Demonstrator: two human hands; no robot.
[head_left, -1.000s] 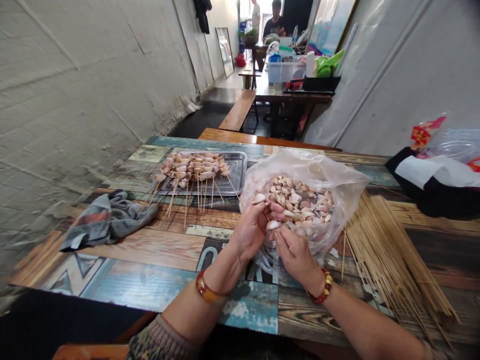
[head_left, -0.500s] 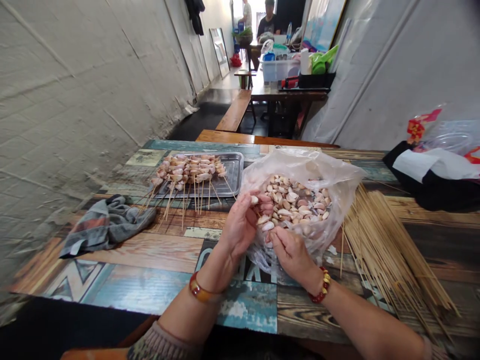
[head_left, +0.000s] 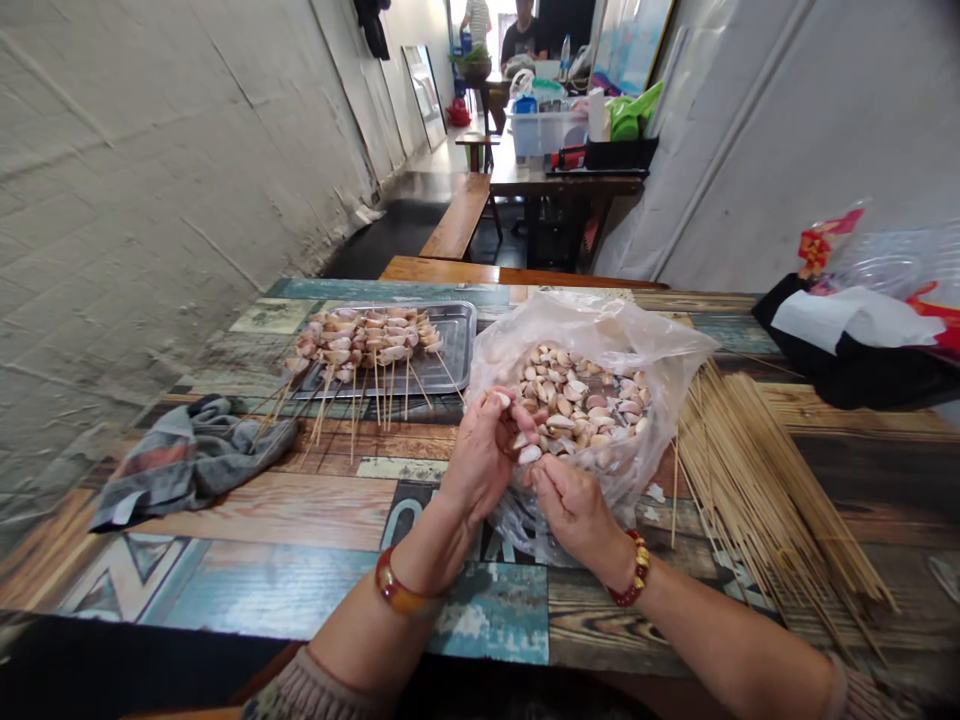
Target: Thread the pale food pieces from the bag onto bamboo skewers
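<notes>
1. The clove sits between the two hands, pinched at the fingertips of the right hand and just under the fingers of the left hand. A second ago it lay a little further from the left palm; now the two hands have closed up and the clove is pressed nearer the left fingers, which suggests the threading is under way, not finished.

2. The skewer is only a thin sliver between the hands, so I may be misreading it. It seems to run from the left fingers down toward the right hand, with another clove near its upper end by the left thumb. The pinched clove's long axis lies roughly across the gap, pointed end toward the left hand.

3. The left hand is curled narrow around the skewer; the right hand is closed in a pinch on the clove.

4. Just beyond both hands is the open plastic bag of loose cloves.

5. To the right of the right hand lies a pile of bare sticks.

6. Beyond and left of the left hand is a metal tray with finished skewers; a crumpled cloth lies further left.
</notes>
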